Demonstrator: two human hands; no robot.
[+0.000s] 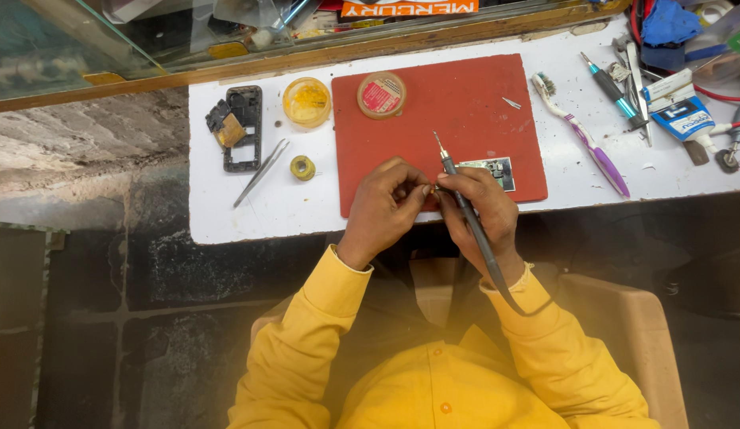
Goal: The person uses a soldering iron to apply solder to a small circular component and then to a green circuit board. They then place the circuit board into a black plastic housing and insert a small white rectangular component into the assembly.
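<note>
My right hand [477,210] grips a soldering iron [465,206]; my left hand [386,206] pinches something tiny, hidden. Upper centre, yellow paste fills an open tin [306,102].

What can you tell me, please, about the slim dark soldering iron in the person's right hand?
The slim dark soldering iron is a long pen-shaped tool with a black, seemingly plastic handle and a thin metal tip. The right hand holds it, tip pointing up and away over the red rectangular mat, while its dark cord trails back past the yellow sleeve's cuff. The left hand meets the right hand's fingers beside it.
</note>
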